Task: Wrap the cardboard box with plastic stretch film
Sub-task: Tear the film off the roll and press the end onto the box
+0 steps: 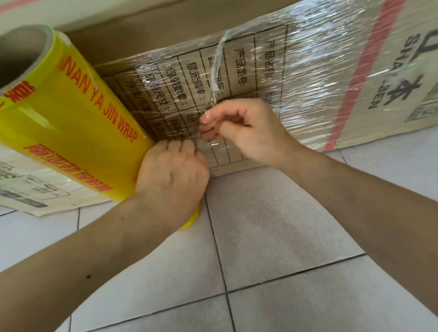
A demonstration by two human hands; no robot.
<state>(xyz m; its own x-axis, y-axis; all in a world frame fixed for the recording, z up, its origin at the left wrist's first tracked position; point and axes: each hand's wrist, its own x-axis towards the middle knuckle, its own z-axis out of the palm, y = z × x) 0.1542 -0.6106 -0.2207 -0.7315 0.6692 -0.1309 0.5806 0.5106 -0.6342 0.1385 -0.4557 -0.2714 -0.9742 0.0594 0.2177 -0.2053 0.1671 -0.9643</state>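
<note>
A large cardboard box (364, 32) with printed tables and a red stripe stands on the floor, its side covered in clear stretch film (321, 39). A yellow stretch-film roll (64, 125) with red lettering stands upright against the box at the left. My left hand (174, 170) is curled at the roll's lower right side, gripping the film where it leaves the roll. My right hand (240, 129) pinches a bunched strand of film (217, 69) that runs up across the box face.
Pale floor tiles (255, 247) with dark grout lines fill the foreground below the box. The box spans almost the whole width of the view, and a pale wall (10, 15) shows behind it at the top left.
</note>
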